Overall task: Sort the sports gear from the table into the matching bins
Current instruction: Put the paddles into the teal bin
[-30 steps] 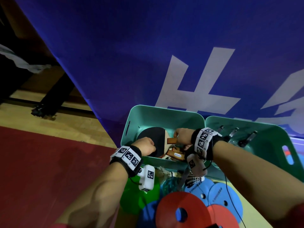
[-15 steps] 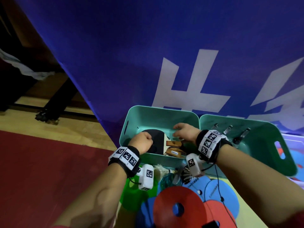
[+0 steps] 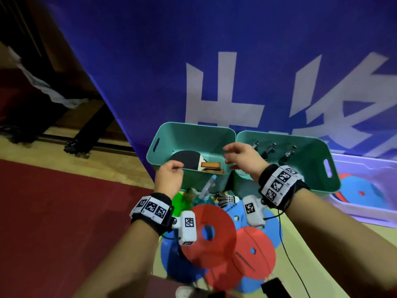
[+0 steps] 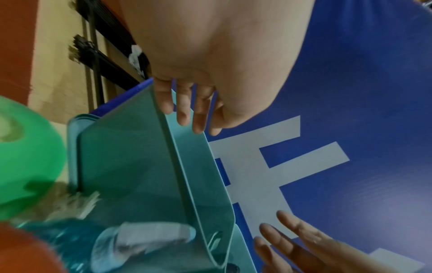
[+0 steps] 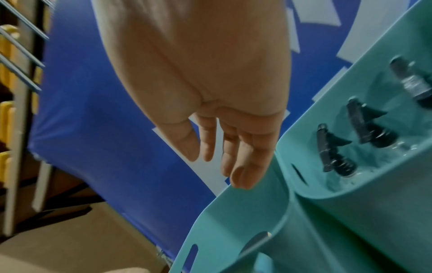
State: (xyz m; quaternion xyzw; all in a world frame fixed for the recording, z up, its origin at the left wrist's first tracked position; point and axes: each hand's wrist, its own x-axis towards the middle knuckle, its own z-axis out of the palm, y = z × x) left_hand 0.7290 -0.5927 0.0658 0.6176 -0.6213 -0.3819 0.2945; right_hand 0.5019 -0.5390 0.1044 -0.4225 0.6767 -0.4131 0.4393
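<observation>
Table-tennis paddles [image 3: 189,161] with black rubber and wooden handles lie in the left teal bin [image 3: 194,131]. Over that bin's near rim hovers my left hand [image 3: 169,176], empty, with relaxed fingers [image 4: 184,110] hanging straight down. My right hand [image 3: 240,157] is raised above the wall between the two bins, empty too, its fingers [image 5: 210,144] loose. The right teal bin [image 3: 311,147] holds spray bottles with black triggers [image 5: 332,153]. On the table in front lie red discs [image 3: 212,233], blue discs [image 3: 272,224], a green disc [image 3: 180,202], shuttlecocks [image 3: 227,198] and a spray bottle [image 3: 206,190].
A blue banner with white characters [image 3: 225,93] stands right behind the bins. A lilac tray [image 3: 376,214] at the right holds blue and red discs. Left of the table are red and wooden floor [image 3: 53,211] and a black frame foot [image 3: 75,147].
Both hands have let go of the paddles and lifted out of the left bin. The paddles now lie inside it; the right hand has risen and opened.
</observation>
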